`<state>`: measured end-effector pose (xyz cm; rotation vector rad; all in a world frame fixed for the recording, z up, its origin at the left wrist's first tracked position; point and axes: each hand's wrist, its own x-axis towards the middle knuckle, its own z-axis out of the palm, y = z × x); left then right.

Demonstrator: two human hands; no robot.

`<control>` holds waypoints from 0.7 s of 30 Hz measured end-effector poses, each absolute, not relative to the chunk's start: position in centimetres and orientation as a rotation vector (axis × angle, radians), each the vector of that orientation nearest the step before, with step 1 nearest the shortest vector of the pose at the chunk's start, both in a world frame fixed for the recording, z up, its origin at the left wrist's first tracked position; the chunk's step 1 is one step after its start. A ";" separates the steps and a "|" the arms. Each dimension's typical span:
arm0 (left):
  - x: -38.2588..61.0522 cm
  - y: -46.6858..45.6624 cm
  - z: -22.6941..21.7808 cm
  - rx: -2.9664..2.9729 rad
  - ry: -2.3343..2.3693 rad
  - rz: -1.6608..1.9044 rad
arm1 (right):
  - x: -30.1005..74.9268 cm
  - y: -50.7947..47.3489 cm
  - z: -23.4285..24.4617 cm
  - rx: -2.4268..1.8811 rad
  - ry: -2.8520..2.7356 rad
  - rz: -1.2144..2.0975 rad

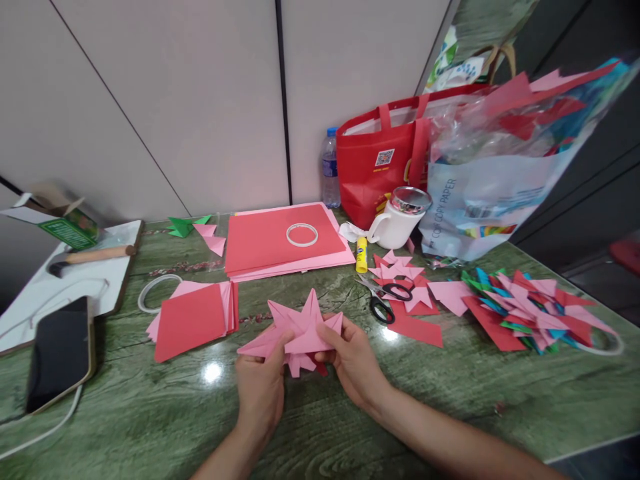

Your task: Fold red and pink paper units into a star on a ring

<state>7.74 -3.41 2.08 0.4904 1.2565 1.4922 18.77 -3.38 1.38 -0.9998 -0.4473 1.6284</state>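
Between my two hands is a folded pink paper star [305,330] with several creased points, held just above the green marbled table. My left hand [263,383] pinches its left side, thumb on top and fingers beneath. On the right edge, my right hand [353,360] grips it the same way. A bit of red paper shows under the star, and I cannot tell whether it is attached. Scissors [383,297] with black handles lie beyond my right hand. To the left of my hands sits a stack of red and pink paper squares [193,320].
Larger red and pink sheets [280,240] lie at the back under a tape roll [302,235]. A glue stick [361,255], a white mug [400,220] and a red bag [375,160] stand right. Colourful paper stars [535,307] pile up far right; a phone [60,353] lies left.
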 end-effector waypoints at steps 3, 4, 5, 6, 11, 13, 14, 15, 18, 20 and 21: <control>7.7 -3.5 1.8 0.491 1.248 1.492 | 18.8 -3.4 1.1 -1.021 -0.443 1.555; 7.7 -3.5 1.7 0.493 1.246 1.490 | 18.8 -3.4 1.0 -1.027 -0.447 1.527; 7.7 -3.5 1.6 0.496 1.241 1.485 | 18.8 -3.4 1.0 -1.034 -0.457 1.503; 7.6 -3.5 1.5 0.499 1.235 1.483 | 18.8 -3.4 0.9 -1.040 -0.469 1.479; 7.5 -3.6 1.2 0.499 1.253 1.480 | 18.9 -3.6 0.9 -1.039 -0.570 1.424; 7.5 -3.6 1.2 0.488 1.261 1.480 | 18.8 -3.7 0.9 -1.016 -0.612 1.406; 7.5 -3.6 1.2 0.485 1.259 1.482 | 18.8 -3.7 0.9 -1.010 -0.631 1.395; 7.5 -3.6 1.2 0.485 1.254 1.485 | 18.8 -3.7 0.8 -1.012 -0.648 1.385; 7.5 -3.5 1.4 0.480 1.239 1.479 | 18.7 -3.8 0.7 -1.071 -0.686 1.369; 7.6 -3.4 1.5 0.465 1.237 1.475 | 18.6 -3.8 0.7 -1.123 -0.691 1.369; 7.6 -3.4 1.6 0.457 1.238 1.478 | 18.6 -3.8 0.6 -1.141 -0.685 1.372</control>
